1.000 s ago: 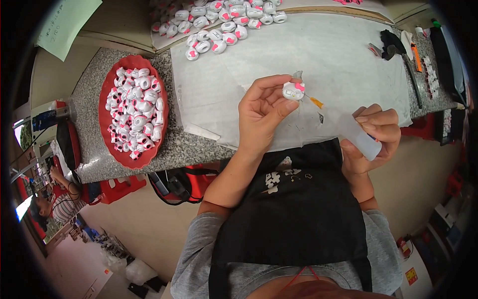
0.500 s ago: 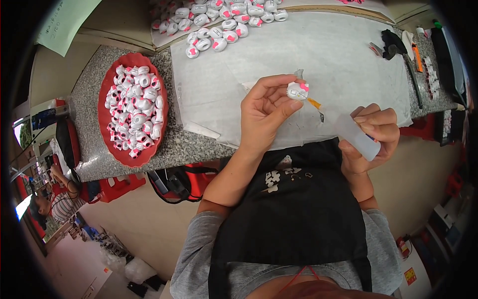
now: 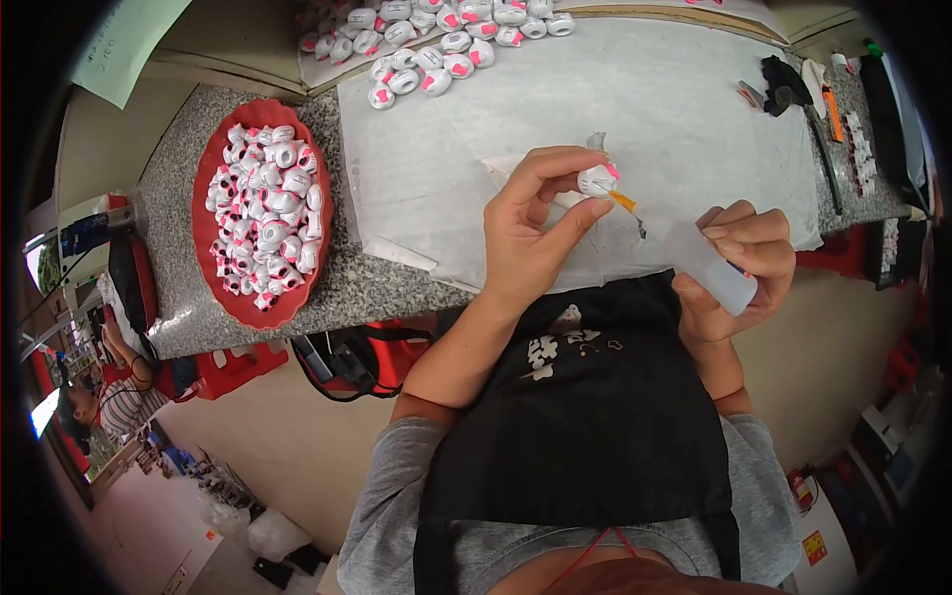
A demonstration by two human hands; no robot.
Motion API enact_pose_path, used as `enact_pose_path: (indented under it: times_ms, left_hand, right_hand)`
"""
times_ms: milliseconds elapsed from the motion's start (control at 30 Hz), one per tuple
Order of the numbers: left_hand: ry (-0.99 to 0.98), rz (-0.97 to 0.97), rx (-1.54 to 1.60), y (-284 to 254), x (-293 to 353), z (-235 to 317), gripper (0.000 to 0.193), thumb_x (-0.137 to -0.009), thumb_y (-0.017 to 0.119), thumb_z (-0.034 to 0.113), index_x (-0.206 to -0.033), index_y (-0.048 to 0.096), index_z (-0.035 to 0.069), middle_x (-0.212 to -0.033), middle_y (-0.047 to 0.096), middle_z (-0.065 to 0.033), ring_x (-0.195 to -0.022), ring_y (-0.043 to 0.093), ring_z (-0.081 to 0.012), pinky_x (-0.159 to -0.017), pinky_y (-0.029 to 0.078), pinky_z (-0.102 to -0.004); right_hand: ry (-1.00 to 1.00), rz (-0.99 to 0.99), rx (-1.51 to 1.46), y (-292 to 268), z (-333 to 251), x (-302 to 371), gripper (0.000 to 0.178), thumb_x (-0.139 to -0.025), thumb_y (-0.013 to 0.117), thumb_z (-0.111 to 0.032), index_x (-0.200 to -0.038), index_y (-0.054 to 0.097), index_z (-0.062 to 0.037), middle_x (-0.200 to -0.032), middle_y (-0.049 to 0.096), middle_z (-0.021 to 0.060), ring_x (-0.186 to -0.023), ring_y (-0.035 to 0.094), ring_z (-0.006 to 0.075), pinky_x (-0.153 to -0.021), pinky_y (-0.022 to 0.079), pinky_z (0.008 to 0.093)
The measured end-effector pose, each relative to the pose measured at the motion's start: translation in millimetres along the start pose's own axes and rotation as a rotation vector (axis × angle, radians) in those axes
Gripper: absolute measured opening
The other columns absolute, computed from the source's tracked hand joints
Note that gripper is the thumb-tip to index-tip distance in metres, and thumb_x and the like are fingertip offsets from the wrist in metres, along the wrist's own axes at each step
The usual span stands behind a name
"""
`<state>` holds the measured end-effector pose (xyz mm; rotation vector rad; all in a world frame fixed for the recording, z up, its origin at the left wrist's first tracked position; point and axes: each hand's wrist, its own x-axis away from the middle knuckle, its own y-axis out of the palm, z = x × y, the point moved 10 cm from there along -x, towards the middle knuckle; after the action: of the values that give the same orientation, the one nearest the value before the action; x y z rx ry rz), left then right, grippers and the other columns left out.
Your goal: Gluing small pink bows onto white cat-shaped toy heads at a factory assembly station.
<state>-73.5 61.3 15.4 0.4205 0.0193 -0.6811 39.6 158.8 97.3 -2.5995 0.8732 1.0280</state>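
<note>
Between thumb and fingers of my left hand (image 3: 531,223) is a small white cat-head piece (image 3: 597,180) with a pink bow, held above the white sheet. My right hand (image 3: 744,253) is wrapped round a translucent white squeeze bottle (image 3: 729,283), tilted so that its far end points up and left toward the piece. Bottle and piece are apart as far as I can see. Between them shows a thin orange strip (image 3: 623,201) with a dark end; I cannot tell whether it lies on the sheet or belongs to the bottle.
A red scalloped tray (image 3: 201,248) full of similar white and pink pieces stands left on the granite counter (image 3: 342,297). More such pieces (image 3: 436,79) sit along the sheet's far edge (image 3: 654,59). A black cloth (image 3: 783,84) and orange cutter (image 3: 831,114) lie at the right. Another person (image 3: 124,397) sits far left.
My left hand has turned the cat-head piece, so the bow now sits at its upper right edge. The bottle in my right hand stays nearly in place.
</note>
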Motion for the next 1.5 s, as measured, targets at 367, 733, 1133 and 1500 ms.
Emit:
enact_pose_path:
  times_ms: [367,733,1133,1500]
  left_hand:
    - [0.099,-0.041,-0.116,1,-3,4,0.033,-0.068,0.055,-0.007,-0.100,0.045,-0.003,-0.100,0.048,-0.0126,-0.092,0.047,-0.0174,-0.079,0.038,-0.0267]
    - [0.011,0.235,0.207,-29,1,0,0.037,-0.070,0.053,-0.006,-0.105,0.041,-0.002,-0.100,0.049,-0.0115,-0.091,0.047,-0.0136,-0.077,0.038,-0.0220]
    - [-0.037,0.219,0.219,-26,-2,-4,0.036,-0.071,0.053,-0.005,-0.105,0.042,-0.001,-0.098,0.050,-0.0096,-0.087,0.049,-0.0110,-0.073,0.039,-0.0209]
    - [-0.018,0.219,0.246,-28,-1,-3,0.035,-0.071,0.053,-0.004,-0.105,0.042,-0.001,-0.098,0.050,-0.0101,-0.086,0.049,-0.0120,-0.075,0.040,-0.0231]
  right_hand:
    - [-0.004,0.025,0.009,-7,3,-1,0.038,-0.054,0.071,-0.004,-0.082,0.046,-0.0045,-0.077,0.044,0.0067,-0.058,0.045,0.0119,-0.052,0.040,0.0232]
    - [0.565,-0.049,-0.029,-31,93,-42,0.023,-0.065,0.053,0.003,-0.084,0.041,-0.0010,-0.082,0.045,0.0080,-0.070,0.051,0.0176,-0.054,0.045,0.0265]
    - [-0.044,-0.482,1.101,12,186,-128,0.019,-0.071,0.055,-0.010,-0.088,0.052,-0.0038,-0.078,0.053,0.0089,-0.073,0.053,0.0245,-0.060,0.043,0.0307]
    - [-0.020,-0.545,0.878,13,179,-119,0.031,-0.061,0.056,0.002,-0.091,0.052,-0.0050,-0.086,0.052,0.0073,-0.077,0.051,0.0265,-0.067,0.041,0.0326]
